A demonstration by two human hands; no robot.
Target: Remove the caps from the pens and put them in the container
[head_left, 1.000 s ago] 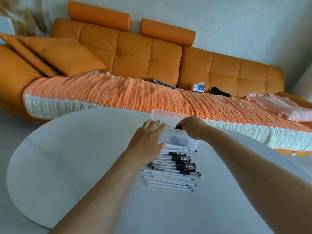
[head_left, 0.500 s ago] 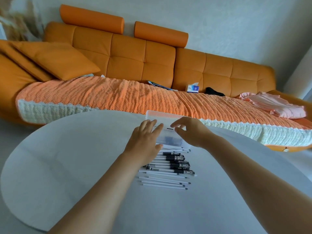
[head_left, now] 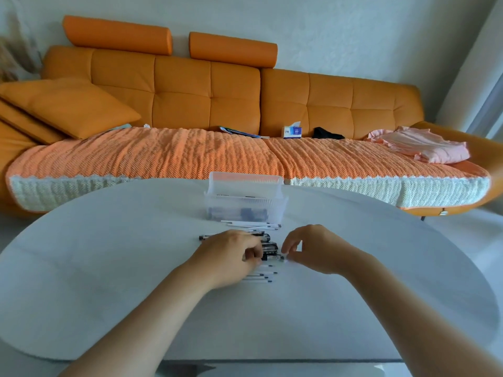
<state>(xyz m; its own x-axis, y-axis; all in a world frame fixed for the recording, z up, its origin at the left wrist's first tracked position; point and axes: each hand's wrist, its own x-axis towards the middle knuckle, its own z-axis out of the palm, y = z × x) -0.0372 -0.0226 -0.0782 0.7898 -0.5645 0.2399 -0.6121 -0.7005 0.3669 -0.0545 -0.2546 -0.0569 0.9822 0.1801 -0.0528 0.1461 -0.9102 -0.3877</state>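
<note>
On the orange sofa [head_left: 206, 104] at the back of the head view, a tissue box [head_left: 292, 131] is showing a blue label whose writing is too small to read. Nearer you, on the white worktop [head_left: 109, 268], the pens [head_left: 268, 245] are lying side by side. White uncapped barrels with dark tips are sitting at the near and far edges of the row, and black-capped ones between them. Your left hand [head_left: 231, 254] is curling its fingers over the middle of the row and gripping one capped pen [head_left: 273, 257]. Your right hand [head_left: 313, 248] is hovering at that pen's cap end, thumb and forefinger bent toward a pinch. Whether they are gripping the cap I cannot tell. Just beyond the pens, the clear ribbed container [head_left: 245, 206] is standing with its lid tilted up, and dark caps [head_left: 245, 213] are lying in its bottom.
</note>
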